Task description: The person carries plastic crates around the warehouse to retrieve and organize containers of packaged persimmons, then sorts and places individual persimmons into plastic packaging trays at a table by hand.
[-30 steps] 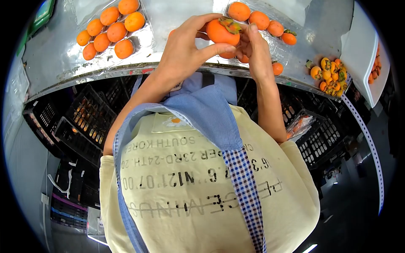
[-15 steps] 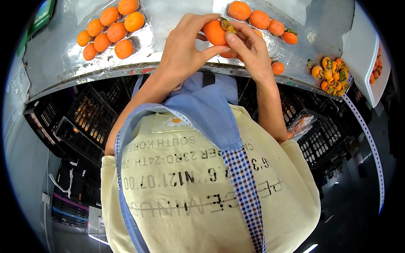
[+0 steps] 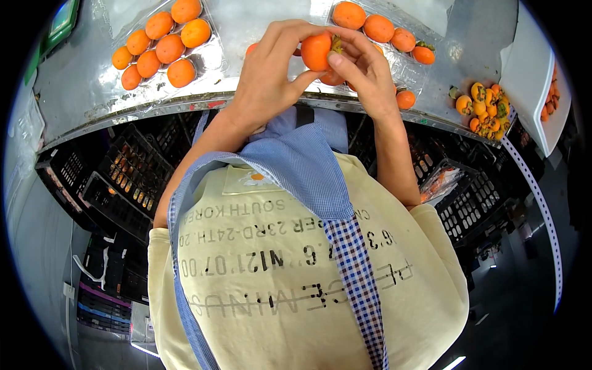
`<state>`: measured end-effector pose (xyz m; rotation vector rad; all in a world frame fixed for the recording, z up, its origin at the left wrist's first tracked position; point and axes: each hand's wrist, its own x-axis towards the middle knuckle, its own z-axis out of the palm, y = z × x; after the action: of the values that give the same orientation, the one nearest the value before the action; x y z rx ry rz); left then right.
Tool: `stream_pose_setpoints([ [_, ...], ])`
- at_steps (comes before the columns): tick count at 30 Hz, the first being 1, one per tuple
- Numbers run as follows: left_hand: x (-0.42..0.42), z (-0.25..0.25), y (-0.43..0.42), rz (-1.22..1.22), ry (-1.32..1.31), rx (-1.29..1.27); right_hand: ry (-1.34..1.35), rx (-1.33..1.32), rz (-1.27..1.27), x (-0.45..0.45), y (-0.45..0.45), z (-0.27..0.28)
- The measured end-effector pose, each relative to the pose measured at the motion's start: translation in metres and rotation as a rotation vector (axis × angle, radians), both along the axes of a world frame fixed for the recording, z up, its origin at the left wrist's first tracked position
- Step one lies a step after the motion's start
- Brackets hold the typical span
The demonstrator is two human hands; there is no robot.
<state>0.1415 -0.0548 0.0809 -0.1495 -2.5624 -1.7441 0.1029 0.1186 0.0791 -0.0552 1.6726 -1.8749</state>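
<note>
An orange persimmon [image 3: 316, 52] is held up between my two hands above the metal table [image 3: 246, 18]. My left hand [image 3: 269, 66] grips its left side, fingers over the top and thumb below. The fingers and thumb of my right hand [image 3: 364, 68] pinch the green-brown calyx [image 3: 336, 44] on its right side. Just under the held fruit, another persimmon [image 3: 332, 78] shows partly between the hands. Behind my right hand, a clear tray holds several persimmons [image 3: 378, 28], partly hidden by the hand.
At the left of the table, another clear tray holds several persimmons [image 3: 169, 48]. A pile of small calyx pieces and fruit [image 3: 487, 111] lies at the right edge, beside a white bin [image 3: 524, 80]. Black crates [image 3: 132, 176] stand below the table's front edge.
The held persimmon has turned so its calyx faces right. My right hand has moved from beside the fruit to pinching the calyx, its fingers curling over.
</note>
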Motion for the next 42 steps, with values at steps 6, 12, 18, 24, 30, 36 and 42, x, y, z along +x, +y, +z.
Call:
stream_pose_setpoints([
  [6,-0.002,0.008,-0.011,-0.036,-0.538,0.818,0.405,0.113,-0.060,0.002,0.000,-0.001],
  [12,-0.004,0.006,-0.012,-0.025,-0.674,0.889,0.692,0.207,-0.021,0.001,-0.005,0.002],
  [18,0.000,0.007,-0.018,-0.010,-0.559,0.768,0.603,0.173,-0.020,0.005,-0.011,0.000],
  [24,0.008,0.007,-0.025,0.004,-0.618,0.758,0.305,0.010,-0.066,0.014,-0.017,-0.003],
  [30,0.012,0.006,-0.025,0.047,-0.501,0.803,0.489,0.061,-0.050,0.019,-0.024,-0.006],
  [36,0.012,0.015,-0.028,0.035,-0.488,0.656,0.461,-0.080,-0.019,0.018,-0.022,-0.006],
  [42,0.016,0.006,-0.024,0.034,-0.303,0.498,0.280,-0.122,-0.042,0.017,-0.024,-0.001],
])
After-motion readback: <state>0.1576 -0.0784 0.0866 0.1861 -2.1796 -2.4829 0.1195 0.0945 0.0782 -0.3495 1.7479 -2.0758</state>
